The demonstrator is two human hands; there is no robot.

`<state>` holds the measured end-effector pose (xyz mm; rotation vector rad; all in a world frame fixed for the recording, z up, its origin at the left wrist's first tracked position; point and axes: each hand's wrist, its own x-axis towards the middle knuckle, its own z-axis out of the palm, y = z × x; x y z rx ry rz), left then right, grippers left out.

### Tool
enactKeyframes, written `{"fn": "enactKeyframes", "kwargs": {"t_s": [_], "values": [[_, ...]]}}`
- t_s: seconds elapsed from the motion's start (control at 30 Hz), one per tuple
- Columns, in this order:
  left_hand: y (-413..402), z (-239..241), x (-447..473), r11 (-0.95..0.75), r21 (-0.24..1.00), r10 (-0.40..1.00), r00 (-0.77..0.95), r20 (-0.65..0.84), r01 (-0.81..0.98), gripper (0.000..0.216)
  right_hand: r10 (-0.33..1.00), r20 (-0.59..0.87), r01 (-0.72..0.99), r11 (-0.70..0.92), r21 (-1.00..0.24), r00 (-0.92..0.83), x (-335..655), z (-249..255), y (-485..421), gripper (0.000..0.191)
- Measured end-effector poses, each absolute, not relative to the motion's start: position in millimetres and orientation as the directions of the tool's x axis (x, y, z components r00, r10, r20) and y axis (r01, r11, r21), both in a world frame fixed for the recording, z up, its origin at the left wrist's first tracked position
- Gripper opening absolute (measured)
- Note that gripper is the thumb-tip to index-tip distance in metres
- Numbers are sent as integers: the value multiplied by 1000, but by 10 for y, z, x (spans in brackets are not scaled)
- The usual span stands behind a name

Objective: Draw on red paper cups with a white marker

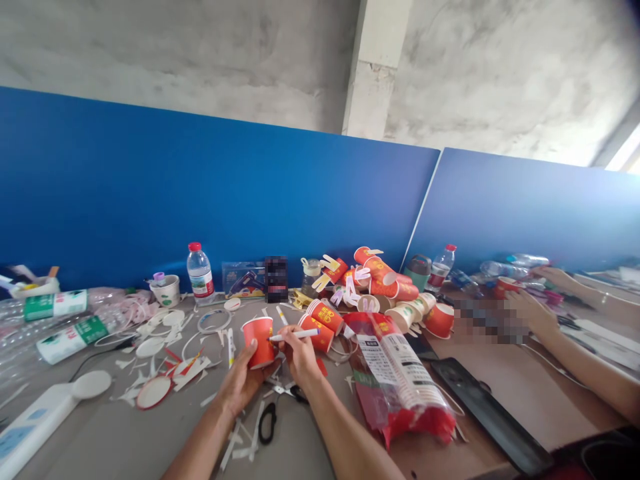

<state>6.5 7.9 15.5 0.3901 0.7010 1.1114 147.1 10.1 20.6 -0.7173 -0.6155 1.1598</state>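
Observation:
My left hand (239, 385) is wrapped around a red paper cup (257, 339), which stands upright with its open rim up. In my right hand (300, 355) is a white marker pen (306, 333) with a blue-purple end. The pen's tip points left at the cup's side; whether it touches cannot be made out. Beneath my wrists lies a pair of black-handled scissors (268, 423), partly hidden by my right arm. Just right of the pen, red printed paper cups (320, 332) lie on their sides.
A pile of cups with paper ears (383, 272) and a plastic pack of cups (400, 373) lie to the right. Paper scraps (187, 373), a power strip (37, 423) and bottles (201, 277) surround the left. A co-worker's hand (533, 317) works at far right.

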Motion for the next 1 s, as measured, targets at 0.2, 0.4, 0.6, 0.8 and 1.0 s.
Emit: {"fn": "enactKeyframes", "kwargs": {"t_s": [0.2, 0.4, 0.6, 0.8, 1.0], "values": [[90, 155, 45, 405, 594, 911, 249, -330, -695, 42, 958, 43, -597, 212, -774, 285, 1493, 214, 110, 38], [36, 269, 63, 424, 583, 901, 257, -350, -693, 42, 959, 18, -615, 196, -764, 284, 1492, 186, 136, 44], [8, 287, 66, 415, 594, 907, 264, -327, -690, 44, 961, 11, -642, 193, -742, 276, 1511, 154, 151, 43], [48, 249, 29, 434, 577, 900, 307, -309, -692, 50, 960, 22, -681, 215, -700, 280, 1530, 127, 167, 43], [40, 232, 53, 426, 594, 904, 290, -315, -682, 53, 959, 59, -673, 237, -700, 276, 1498, 109, 187, 49]]}}
